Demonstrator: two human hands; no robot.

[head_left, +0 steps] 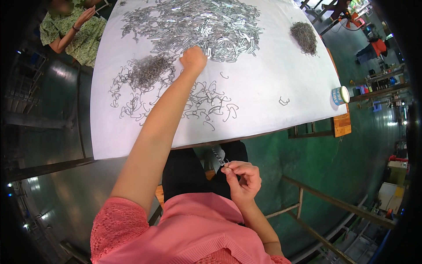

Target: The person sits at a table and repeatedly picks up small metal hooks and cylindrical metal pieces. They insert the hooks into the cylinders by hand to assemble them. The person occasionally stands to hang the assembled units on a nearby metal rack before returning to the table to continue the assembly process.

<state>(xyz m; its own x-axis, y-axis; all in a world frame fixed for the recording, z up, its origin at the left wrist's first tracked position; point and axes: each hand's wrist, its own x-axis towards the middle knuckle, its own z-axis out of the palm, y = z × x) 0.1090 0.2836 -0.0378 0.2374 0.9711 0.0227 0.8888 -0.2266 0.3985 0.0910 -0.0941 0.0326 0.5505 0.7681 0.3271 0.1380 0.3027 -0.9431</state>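
My left hand (193,60) reaches far over the table to the near edge of a big heap of shiny metal pieces (206,26). Its fingers are curled closed and point away, so what they grip, if anything, is hidden. Close to my lap, my right hand (244,177) pinches the end of a short metal chain (218,155) between thumb and fingertips. Bent wire hooks (206,101) lie scattered under and beside my left forearm. A denser tangle of grey wire hooks (151,71) sits left of that hand.
White sheeting covers the table (272,88). Another wire heap (304,38) lies at the far right, a few loose hooks (284,101) nearer. A round tin (340,95) stands at the right corner. Someone in a green patterned top (77,33) is at the far left. Metal rails (338,202) stand right.
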